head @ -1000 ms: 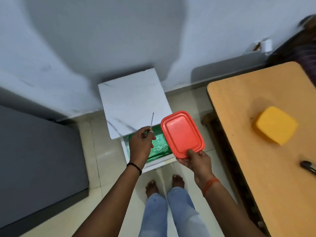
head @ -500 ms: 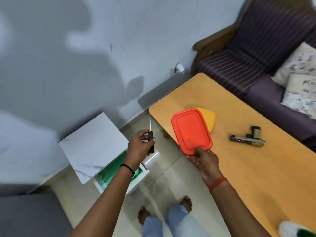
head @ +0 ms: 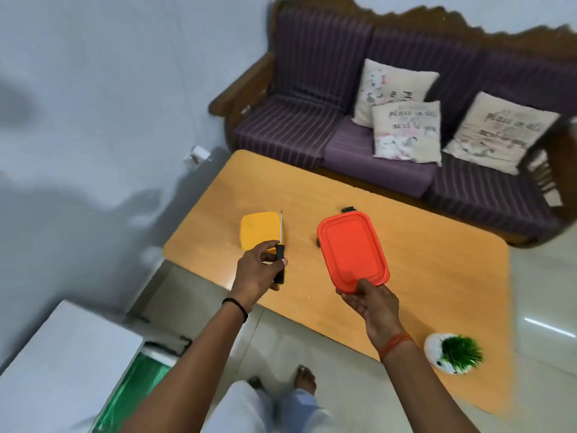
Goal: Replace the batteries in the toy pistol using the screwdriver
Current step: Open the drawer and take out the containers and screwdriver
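My left hand (head: 257,268) is closed around a screwdriver (head: 280,254) with a black and yellow handle, its thin shaft pointing up and away. My right hand (head: 370,300) pinches the near edge of a red plastic lid (head: 351,250) held over the wooden table (head: 437,276). The toy pistol is almost wholly hidden behind the lid; only small dark bits (head: 348,209) show at the lid's far and left edges. A yellow container (head: 259,229) lies on the table just beyond the screwdriver.
A purple striped sofa (head: 312,120) with three printed cushions stands behind the table. A small white pot with a green plant (head: 452,356) sits on the table's near right part. A white bin with a green liner (head: 137,389) stands at lower left by the wall.
The view has swung right from the bin toward the table and sofa. Both hands moved over the table, still holding the screwdriver and lid. The lid now covers the pistol.
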